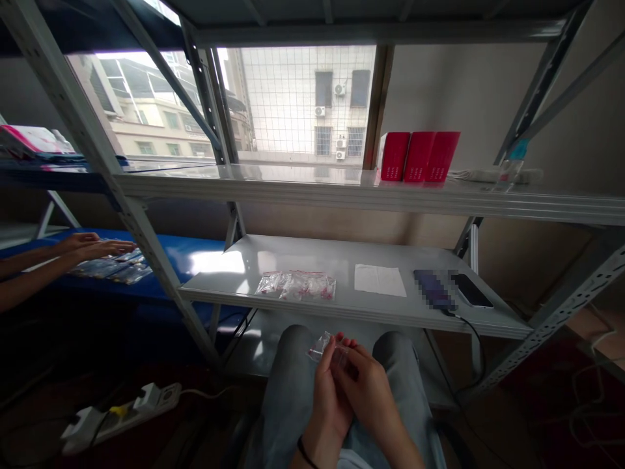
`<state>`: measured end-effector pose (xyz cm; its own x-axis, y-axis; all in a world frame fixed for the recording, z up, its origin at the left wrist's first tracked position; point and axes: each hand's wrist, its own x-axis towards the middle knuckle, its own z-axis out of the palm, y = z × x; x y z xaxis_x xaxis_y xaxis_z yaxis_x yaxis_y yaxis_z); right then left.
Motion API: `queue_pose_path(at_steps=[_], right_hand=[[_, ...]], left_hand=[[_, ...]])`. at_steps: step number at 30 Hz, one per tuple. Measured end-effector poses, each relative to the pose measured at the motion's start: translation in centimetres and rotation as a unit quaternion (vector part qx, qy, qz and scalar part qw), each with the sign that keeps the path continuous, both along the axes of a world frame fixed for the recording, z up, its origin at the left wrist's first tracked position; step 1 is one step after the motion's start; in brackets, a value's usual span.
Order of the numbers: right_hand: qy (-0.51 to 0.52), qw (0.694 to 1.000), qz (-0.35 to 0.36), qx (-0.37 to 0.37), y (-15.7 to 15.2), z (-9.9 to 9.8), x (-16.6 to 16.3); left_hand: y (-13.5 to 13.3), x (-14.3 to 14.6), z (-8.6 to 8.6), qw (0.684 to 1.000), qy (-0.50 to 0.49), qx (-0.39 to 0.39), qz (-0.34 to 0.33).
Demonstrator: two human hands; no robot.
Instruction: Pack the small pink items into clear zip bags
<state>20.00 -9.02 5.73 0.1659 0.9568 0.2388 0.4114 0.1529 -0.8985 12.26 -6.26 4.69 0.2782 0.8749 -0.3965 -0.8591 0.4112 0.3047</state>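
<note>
— Two hands, one bag: the left hand (pixel 328 384) and right hand (pixel 367 385) meet over the lap, fingers pinched on a small clear bag (pixel 322 345) held just below the shelf's front edge.

— What's in it?

— Too small to tell. The right fingertips press near its mouth, the left grips it from behind. Whether the mouth is sealed, I can't say.

— And how far along would you put the work?

— Early or midway, as a guess. A pile of bags (pixel 296 285) with red bits lies on the shelf (pixel 229 267), just ahead of the knees. Whether those are finished or waiting, nothing shows. Only one bag is in hand.

— Anything else up there?

— White paper (pixel 379 280) beside the pile, then a phone (pixel 471 290) with a cable. Red boxes (pixel 418 156) stand one shelf up.

— Someone else around?

— Yes, far left: another person's hands (pixel 92 247) flat over packets on a blue surface (pixel 195 254), well apart from ours. A power strip (pixel 122 417) sits on the floor.
</note>
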Motion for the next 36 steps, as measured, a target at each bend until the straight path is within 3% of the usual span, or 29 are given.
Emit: queue_pose_path(at_steps=[2,4,7,10,12,17,20,23,25,27,28,29,31,32,34,36], right_hand=[[0.093,0.994,-0.038,0.032,-0.1,-0.8,-0.4],[0.248,0.965,-0.074,0.034,-0.3,-1.8,-0.7],[0.494,0.864,-0.082,-0.045,-0.4,-3.5,-1.4],[0.620,0.775,-0.075,-0.099,-0.4,-5.4,-2.2],[0.638,0.760,-0.072,-0.105,-0.4,-6.7,-2.5],[0.623,0.770,-0.093,-0.099,0.3,-8.8,-2.6],[0.669,0.727,-0.113,-0.105,2.2,-7.4,-2.2],[0.743,0.654,-0.099,-0.099,5.2,-4.2,-0.5],[0.764,0.634,-0.090,-0.077,7.6,-1.9,1.9],[0.742,0.666,-0.067,-0.045,10.3,-0.1,5.1],[0.701,0.711,-0.051,-0.032,11.8,0.6,6.9],[0.625,0.779,-0.042,-0.025,13.4,1.3,8.7],[0.359,0.929,-0.077,-0.040,16.8,2.2,11.9],[0.218,0.969,-0.099,-0.054,18.5,2.5,13.2],[0.021,0.989,-0.128,-0.072,21.7,2.6,15.2],[-0.077,0.985,-0.136,-0.074,24.2,2.3,16.3]], left_hand=[[0.5,0.0,0.3,0.999,0.007,-0.017,0.031],[0.6,-0.1,0.5,0.998,0.019,-0.006,0.061],[0.0,0.1,0.2,0.989,0.092,0.065,0.093],[-0.8,0.6,-1.2,0.962,0.214,0.139,0.100],[-1.3,0.9,-2.5,0.949,0.259,0.151,0.093],[-1.4,1.2,-4.2,0.939,0.306,0.140,0.071],[0.4,1.5,-2.6,0.937,0.310,0.146,0.065],[4.5,2.1,1.2,0.939,0.292,0.174,0.051],[8.6,2.6,4.2,0.941,0.265,0.207,0.045],[13.9,3.0,6.6,0.926,0.270,0.261,0.036],[16.8,3.3,7.4,0.909,0.301,0.288,0.024],[19.7,3.5,7.8,0.883,0.352,0.310,0.003],[25.4,4.1,7.6,0.858,0.407,0.312,-0.032],[27.9,4.4,7.1,0.844,0.437,0.305,-0.056],[32.0,5.0,5.8,0.810,0.500,0.287,-0.104],[34.8,5.3,4.6,0.766,0.568,0.274,-0.125]])
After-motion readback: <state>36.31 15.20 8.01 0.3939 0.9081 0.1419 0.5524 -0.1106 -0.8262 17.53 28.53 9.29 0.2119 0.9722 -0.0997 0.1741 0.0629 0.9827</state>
